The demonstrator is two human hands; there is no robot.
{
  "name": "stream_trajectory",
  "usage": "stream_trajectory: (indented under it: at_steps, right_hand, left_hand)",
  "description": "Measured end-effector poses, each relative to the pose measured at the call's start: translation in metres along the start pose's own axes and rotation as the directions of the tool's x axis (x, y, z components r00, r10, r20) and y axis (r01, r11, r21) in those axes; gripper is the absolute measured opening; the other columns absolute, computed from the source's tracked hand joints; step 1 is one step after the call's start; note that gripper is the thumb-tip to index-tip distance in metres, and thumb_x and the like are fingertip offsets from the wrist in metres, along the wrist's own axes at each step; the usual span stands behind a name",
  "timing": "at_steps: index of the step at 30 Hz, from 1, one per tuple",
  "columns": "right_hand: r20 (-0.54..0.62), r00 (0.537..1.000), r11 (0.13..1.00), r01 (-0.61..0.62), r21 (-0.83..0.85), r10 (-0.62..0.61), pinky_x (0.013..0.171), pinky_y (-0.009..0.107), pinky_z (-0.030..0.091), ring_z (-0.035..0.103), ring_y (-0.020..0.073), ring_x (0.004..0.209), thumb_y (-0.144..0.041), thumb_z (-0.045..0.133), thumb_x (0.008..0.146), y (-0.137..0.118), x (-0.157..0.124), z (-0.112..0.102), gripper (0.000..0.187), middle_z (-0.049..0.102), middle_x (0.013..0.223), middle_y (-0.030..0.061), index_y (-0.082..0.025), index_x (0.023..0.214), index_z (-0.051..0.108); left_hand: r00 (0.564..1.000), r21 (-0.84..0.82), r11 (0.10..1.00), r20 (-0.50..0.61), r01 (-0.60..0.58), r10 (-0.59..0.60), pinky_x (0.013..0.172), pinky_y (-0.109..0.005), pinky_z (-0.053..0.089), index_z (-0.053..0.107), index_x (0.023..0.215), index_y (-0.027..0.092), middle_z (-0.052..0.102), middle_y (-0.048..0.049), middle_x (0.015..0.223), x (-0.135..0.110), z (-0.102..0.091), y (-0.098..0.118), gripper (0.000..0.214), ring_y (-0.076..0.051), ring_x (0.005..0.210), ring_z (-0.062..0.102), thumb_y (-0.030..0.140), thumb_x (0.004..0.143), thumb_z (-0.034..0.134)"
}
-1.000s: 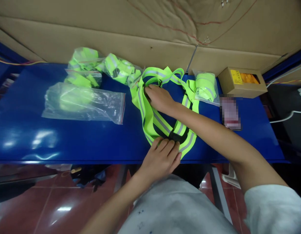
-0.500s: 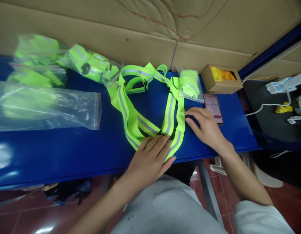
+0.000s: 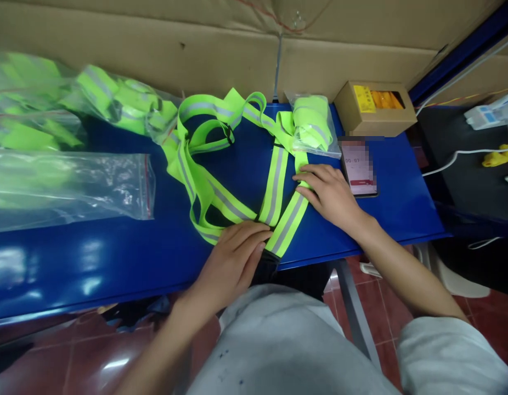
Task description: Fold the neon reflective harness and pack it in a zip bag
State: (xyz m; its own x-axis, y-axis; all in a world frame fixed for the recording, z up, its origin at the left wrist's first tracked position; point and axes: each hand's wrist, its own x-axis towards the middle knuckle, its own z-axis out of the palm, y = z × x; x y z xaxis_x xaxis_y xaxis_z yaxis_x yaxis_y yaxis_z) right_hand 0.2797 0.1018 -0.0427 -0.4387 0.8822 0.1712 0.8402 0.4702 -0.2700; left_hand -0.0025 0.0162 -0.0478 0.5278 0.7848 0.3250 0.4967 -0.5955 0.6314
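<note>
A neon-green reflective vest [image 3: 275, 186] made of straps with grey stripes lies loosely spread on the blue table. Several black sliders join its bands. My left hand [image 3: 235, 252] rests on its near end at the table edge, fingers stretched over the strap, close to a black piece. My right hand [image 3: 328, 192] closes its fingers on the right-hand strap, which runs beneath them; the fingertips' underside is hidden. Just beyond this hand sits a folded green vest in a clear bag [image 3: 314, 125].
Several bagged green vests [image 3: 122, 104] lie along the back left, with a large clear zip bag [image 3: 114, 184] in front. A phone [image 3: 358, 167] and a cardboard box [image 3: 375, 112] are at right. The table's front edge [image 3: 320, 261] runs close to my body.
My right hand has come onto the right strap, which now angles out straighter. My left hand's thumb has drawn in toward its fingers. The view has shifted.
</note>
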Motion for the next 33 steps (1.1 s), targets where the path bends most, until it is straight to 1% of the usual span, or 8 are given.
stream_trajectory:
  at_steps: [5, 9, 15, 19, 23, 26, 29, 33]
  right_hand:
    - [-0.030, 0.999, 0.999, 0.031, 0.024, -0.030, 0.103, 0.050, 0.051, 0.066, 0.0330, 0.128, -0.038, 0.049, 0.111, 0.004, 0.003, -0.002, 0.034, 0.074, 0.137, 0.0117, -0.019, 0.127, 0.073]
    - [-0.091, 0.996, 0.996, 0.008, 0.087, 0.000, 0.103, 0.048, 0.054, 0.071, 0.0302, 0.121, -0.040, 0.047, 0.112, 0.007, 0.001, -0.006, 0.035, 0.079, 0.127, 0.0094, -0.022, 0.121, 0.076]
    - [-0.185, 0.983, 0.995, 0.013, 0.096, 0.005, 0.108, 0.047, 0.053, 0.073, 0.0294, 0.119, -0.041, 0.046, 0.112, 0.003, 0.005, -0.019, 0.038, 0.080, 0.124, 0.0085, -0.023, 0.123, 0.077]
    - [-0.146, 0.989, 0.993, -0.001, 0.114, 0.018, 0.109, 0.050, 0.053, 0.072, 0.0306, 0.121, -0.040, 0.047, 0.111, 0.006, 0.007, -0.019, 0.037, 0.080, 0.125, 0.0080, -0.025, 0.125, 0.077]
    - [-0.036, 0.994, 0.980, 0.109, 0.168, -0.105, 0.110, 0.048, 0.054, 0.071, 0.0285, 0.122, -0.040, 0.048, 0.111, 0.010, 0.008, -0.013, 0.035, 0.079, 0.127, 0.0085, -0.024, 0.127, 0.075]
    - [0.049, 0.982, 0.967, 0.173, 0.188, -0.185, 0.112, 0.050, 0.052, 0.067, 0.0300, 0.129, -0.042, 0.050, 0.110, 0.012, 0.008, -0.013, 0.038, 0.075, 0.133, 0.0111, -0.024, 0.134, 0.073]
    - [0.102, 0.979, 0.974, 0.159, 0.160, -0.176, 0.117, 0.055, 0.048, 0.060, 0.0326, 0.140, -0.045, 0.052, 0.109, 0.014, 0.006, -0.015, 0.045, 0.068, 0.146, 0.0141, -0.024, 0.146, 0.066]
    - [0.129, 0.985, 0.988, 0.101, 0.119, -0.116, 0.123, 0.059, 0.042, 0.049, 0.0332, 0.152, -0.046, 0.052, 0.109, 0.017, 0.002, -0.014, 0.056, 0.054, 0.162, 0.0152, -0.025, 0.160, 0.049]
  left_hand:
    - [1.000, 0.013, 1.000, 0.001, -0.017, 0.017, 0.102, -0.043, 0.054, 0.064, 0.131, 0.019, 0.073, -0.0086, 0.127, 0.000, 0.002, -0.001, 0.029, -0.023, 0.120, 0.067, 0.009, 0.107, 0.052]
    - [1.000, 0.076, 0.997, 0.003, -0.010, 0.010, 0.100, -0.044, 0.054, 0.060, 0.137, 0.018, 0.073, -0.0105, 0.128, -0.001, 0.003, -0.001, 0.032, -0.025, 0.120, 0.067, 0.011, 0.107, 0.050]
    - [0.992, 0.144, 0.987, -0.092, -0.066, 0.080, 0.100, -0.044, 0.055, 0.051, 0.148, 0.019, 0.074, -0.0120, 0.129, -0.007, 0.000, 0.005, 0.050, -0.025, 0.120, 0.068, 0.001, 0.101, 0.049]
    - [0.987, 0.351, 0.932, -0.097, -0.090, 0.132, 0.107, -0.052, 0.048, 0.060, 0.138, 0.017, 0.075, -0.0142, 0.131, -0.014, -0.003, 0.013, 0.040, -0.030, 0.119, 0.070, 0.013, 0.099, 0.067]
    - [0.989, 0.511, 0.856, -0.072, -0.072, 0.126, 0.106, -0.054, 0.041, 0.066, 0.133, 0.016, 0.079, -0.0131, 0.123, -0.021, -0.003, 0.017, 0.039, -0.031, 0.109, 0.072, 0.027, 0.098, 0.076]
    - [0.991, 0.512, 0.855, -0.055, -0.078, 0.123, 0.104, -0.052, 0.041, 0.067, 0.132, 0.016, 0.080, -0.0092, 0.107, -0.025, -0.007, 0.020, 0.035, -0.029, 0.101, 0.072, 0.017, 0.098, 0.074]
    - [0.991, 0.455, 0.886, -0.043, -0.095, 0.129, 0.104, -0.051, 0.040, 0.070, 0.128, 0.019, 0.078, -0.0059, 0.101, -0.025, -0.018, 0.025, 0.039, -0.027, 0.099, 0.070, -0.001, 0.094, 0.064]
    - [0.981, 0.327, 0.938, -0.106, -0.119, 0.162, 0.103, -0.048, 0.043, 0.070, 0.124, 0.022, 0.076, -0.0050, 0.102, -0.008, -0.029, 0.029, 0.037, -0.025, 0.099, 0.069, 0.001, 0.095, 0.062]
